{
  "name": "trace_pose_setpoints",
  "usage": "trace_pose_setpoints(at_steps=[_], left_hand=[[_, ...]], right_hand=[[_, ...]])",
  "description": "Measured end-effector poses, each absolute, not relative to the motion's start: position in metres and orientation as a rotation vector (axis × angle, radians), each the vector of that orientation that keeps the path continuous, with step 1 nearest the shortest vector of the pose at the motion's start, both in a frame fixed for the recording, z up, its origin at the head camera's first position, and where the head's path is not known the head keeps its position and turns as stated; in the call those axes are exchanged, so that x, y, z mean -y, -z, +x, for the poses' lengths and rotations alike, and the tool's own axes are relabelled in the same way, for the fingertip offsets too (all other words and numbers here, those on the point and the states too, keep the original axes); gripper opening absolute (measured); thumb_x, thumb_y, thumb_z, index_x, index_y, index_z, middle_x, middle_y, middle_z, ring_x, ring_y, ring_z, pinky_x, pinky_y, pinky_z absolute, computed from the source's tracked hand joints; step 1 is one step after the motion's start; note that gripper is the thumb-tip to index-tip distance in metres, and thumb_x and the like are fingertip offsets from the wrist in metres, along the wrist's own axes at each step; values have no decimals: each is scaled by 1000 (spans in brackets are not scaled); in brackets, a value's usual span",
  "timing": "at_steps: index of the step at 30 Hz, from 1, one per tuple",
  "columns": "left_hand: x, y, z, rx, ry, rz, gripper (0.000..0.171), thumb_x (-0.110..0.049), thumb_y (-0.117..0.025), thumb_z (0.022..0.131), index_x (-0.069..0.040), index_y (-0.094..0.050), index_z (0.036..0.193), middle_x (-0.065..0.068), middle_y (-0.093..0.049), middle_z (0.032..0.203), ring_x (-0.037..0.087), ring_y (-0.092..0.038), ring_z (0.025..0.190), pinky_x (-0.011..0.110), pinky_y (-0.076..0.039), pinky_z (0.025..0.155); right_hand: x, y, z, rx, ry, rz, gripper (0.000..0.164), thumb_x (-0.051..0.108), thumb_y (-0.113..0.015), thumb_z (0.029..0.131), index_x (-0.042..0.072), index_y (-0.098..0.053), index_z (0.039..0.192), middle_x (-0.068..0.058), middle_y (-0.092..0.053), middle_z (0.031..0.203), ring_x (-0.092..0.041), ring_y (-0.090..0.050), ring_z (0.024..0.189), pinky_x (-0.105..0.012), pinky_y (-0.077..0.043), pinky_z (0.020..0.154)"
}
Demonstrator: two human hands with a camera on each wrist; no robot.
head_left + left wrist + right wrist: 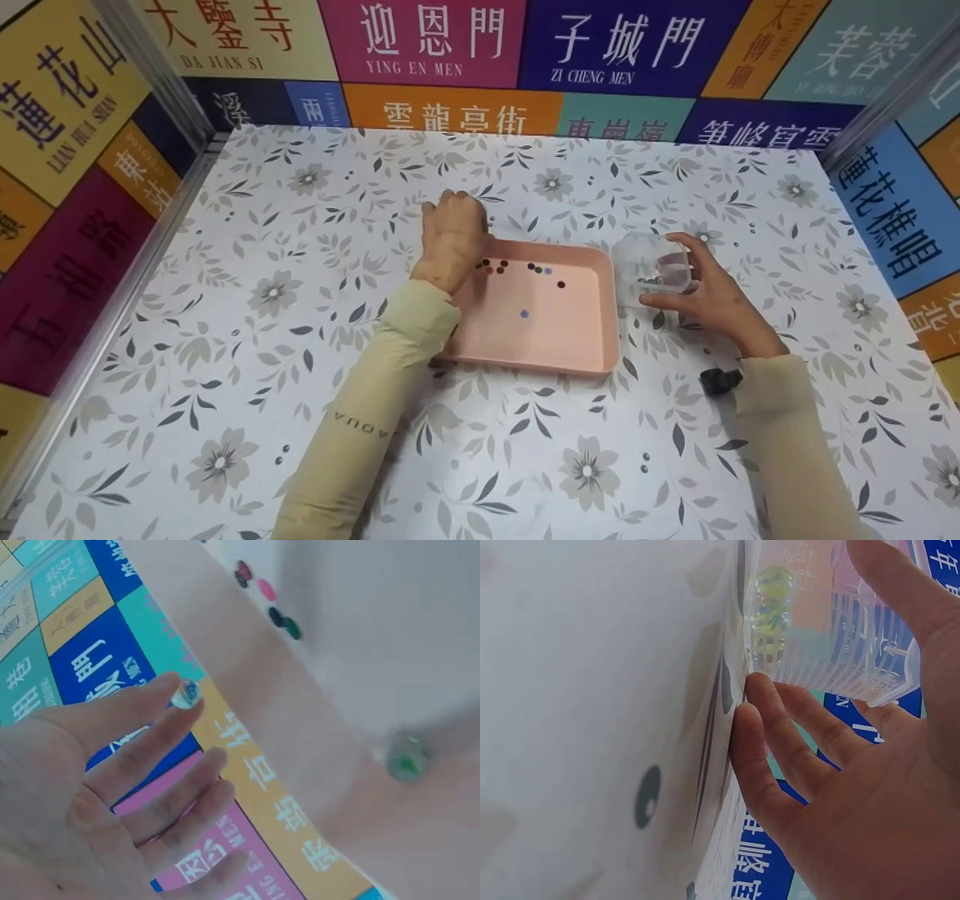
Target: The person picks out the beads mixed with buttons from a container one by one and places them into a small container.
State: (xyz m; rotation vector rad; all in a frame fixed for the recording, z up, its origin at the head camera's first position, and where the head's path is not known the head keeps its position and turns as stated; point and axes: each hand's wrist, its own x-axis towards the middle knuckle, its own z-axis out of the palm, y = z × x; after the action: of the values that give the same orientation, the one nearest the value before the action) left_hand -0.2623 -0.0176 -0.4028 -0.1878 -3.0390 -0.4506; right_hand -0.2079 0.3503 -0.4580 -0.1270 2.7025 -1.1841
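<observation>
Over the left end of a pink tray (609, 315), my left hand (454, 240) pinches a clear glass marble (186, 694) between thumb and index finger. The other fingers of that hand are loosely bent. A second marble with a green core (409, 759) lies in the tray. Small round coloured pieces, among them a blue one (523, 314) and a dark one (561, 285), are scattered on the tray floor. My right hand (716, 300) holds a clear plastic box (637, 259) just right of the tray, thumb and fingers around its side. Several yellow-green marbles (772, 615) sit inside the box.
A white tablecloth (495, 457) with grey flowers and leaves covers the table. Panels with large printed characters (431, 37) stand along the back and both sides. A small black object (720, 380) shows at the right sleeve's cuff.
</observation>
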Motion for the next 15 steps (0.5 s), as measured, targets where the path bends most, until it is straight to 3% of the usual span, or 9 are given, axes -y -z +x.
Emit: trace_pose_setpoints(at_steps=[4,11,15], left_hand=[[9,401,-262,2994,591,-299,15,-28,-79,92,-15,-84,95,7,-78,111,29,-69,113,50,-50,103],[-11,401,-262,2972,757,-393,16,-29,-76,95,-16,-83,99,5,-77,116,25,-73,107,39,-58,94],[-23,401,-260,2960,785,-511,17,-29,-75,97,-15,-82,103,6,-76,115,24,-73,106,39,-59,90]], right_hand=[[-349,459,-208,-2702,1170,-105,108,36,-88,84,26,-17,165,-21,-49,152,-42,-53,131,-30,-50,83],[-349,458,-207,-2690,1195,-104,108,37,-88,83,27,-18,164,-21,-49,151,-42,-53,130,-28,-51,81],[-348,456,-206,-2694,1203,-107,107,39,-89,83,28,-19,164,-20,-50,150,-40,-54,129,-25,-51,80]])
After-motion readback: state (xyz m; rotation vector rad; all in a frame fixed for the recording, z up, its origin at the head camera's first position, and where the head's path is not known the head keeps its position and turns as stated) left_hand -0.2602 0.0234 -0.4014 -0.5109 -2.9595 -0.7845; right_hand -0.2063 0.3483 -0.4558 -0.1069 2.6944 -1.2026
